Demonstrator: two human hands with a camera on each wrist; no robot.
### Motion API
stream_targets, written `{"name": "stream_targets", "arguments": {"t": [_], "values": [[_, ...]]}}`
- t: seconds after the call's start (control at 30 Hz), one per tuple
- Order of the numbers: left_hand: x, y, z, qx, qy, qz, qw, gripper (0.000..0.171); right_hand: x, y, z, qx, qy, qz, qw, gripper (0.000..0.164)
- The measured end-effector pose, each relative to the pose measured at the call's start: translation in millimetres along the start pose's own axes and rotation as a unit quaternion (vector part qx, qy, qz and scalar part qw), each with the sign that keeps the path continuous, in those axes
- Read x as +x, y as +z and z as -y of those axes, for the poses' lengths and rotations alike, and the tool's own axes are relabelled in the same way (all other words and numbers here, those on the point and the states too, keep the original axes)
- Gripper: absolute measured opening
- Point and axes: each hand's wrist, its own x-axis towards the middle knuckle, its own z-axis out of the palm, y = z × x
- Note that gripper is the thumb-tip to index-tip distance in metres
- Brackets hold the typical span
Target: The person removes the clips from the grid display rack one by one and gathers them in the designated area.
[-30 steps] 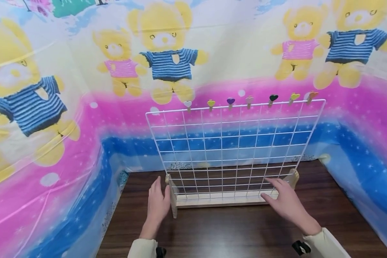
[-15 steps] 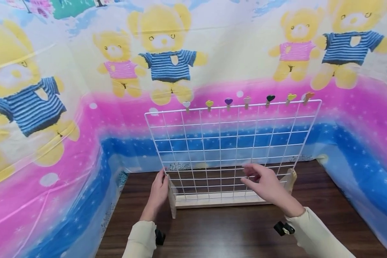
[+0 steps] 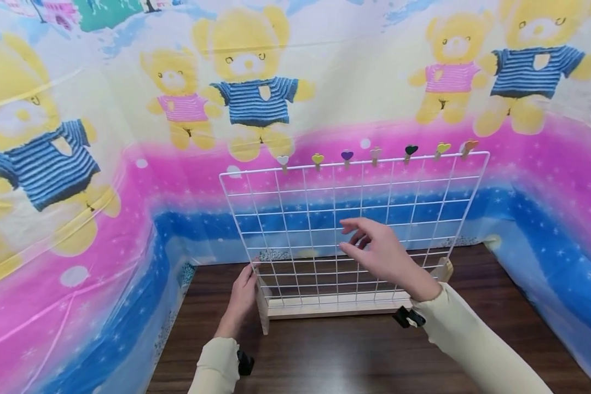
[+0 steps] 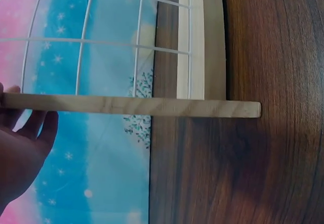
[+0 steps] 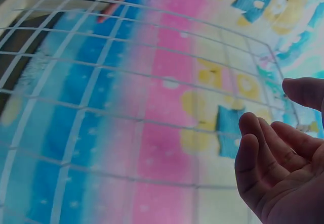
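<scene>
A white wire grid panel [image 3: 256, 172] stands upright in a wooden base [image 3: 325, 309] on the dark table. My left hand [image 3: 243, 295] grips the top of the left wooden upright; the left wrist view shows fingers on both sides of that upright [image 4: 126, 105]. In front of the grid's middle, my right hand [image 3: 376, 254] is raised with its fingers loosely bent and nothing between them. Several heart-topped clothespins line the grid's top wire, among them a white one [image 3: 283, 161], a purple one [image 3: 347, 156], a dark green one [image 3: 411, 150] and an orange one [image 3: 470, 145].
A cloth backdrop [image 3: 354, 98] printed with teddy bears rises behind the table and along both sides. Brown wood-grain tabletop [image 3: 325, 355] extends in front of the base. Each wrist carries a small black device [image 3: 245, 362] at the sleeve.
My left hand has moved up to the left upright and taken hold of it. My right hand has shifted left and upward from the grid's lower right, its fingers bending more.
</scene>
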Motion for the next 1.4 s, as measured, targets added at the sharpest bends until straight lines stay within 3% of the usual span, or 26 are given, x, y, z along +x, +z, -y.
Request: {"name": "stream_targets", "arguments": {"t": [0.3, 0.77, 1.03, 1.23, 1.4], "values": [[0.6, -8.5, 9.1, -0.004, 0.027, 0.015, 0.9995, 0.032, 38.9, 1.7, 36.9, 0.017, -0.05, -0.022, 0.998, 0.043], [3.0, -6.6, 10.4, 0.013, 0.013, 0.029, 0.9994, 0.035, 84.6, 4.2, 59.6, -0.017, -0.109, -0.06, 0.992, 0.046], [3.0, -7.1, 14.6, 0.005, 0.007, 0.028, 0.9996, 0.034, 99.7, 10.9, 66.6, -0.026, -0.098, -0.092, 0.991, 0.045], [1.5, -7.0, 16.0, -0.003, 0.006, 0.03, 0.9995, 0.034, 107.8, 14.3, 72.1, -0.017, -0.113, -0.129, 0.985, 0.039], [1.6, -6.9, 15.1, 0.004, 0.013, 0.028, 0.9995, 0.034, 113.8, 15.8, 79.8, -0.024, -0.105, -0.121, 0.987, 0.041]]}}
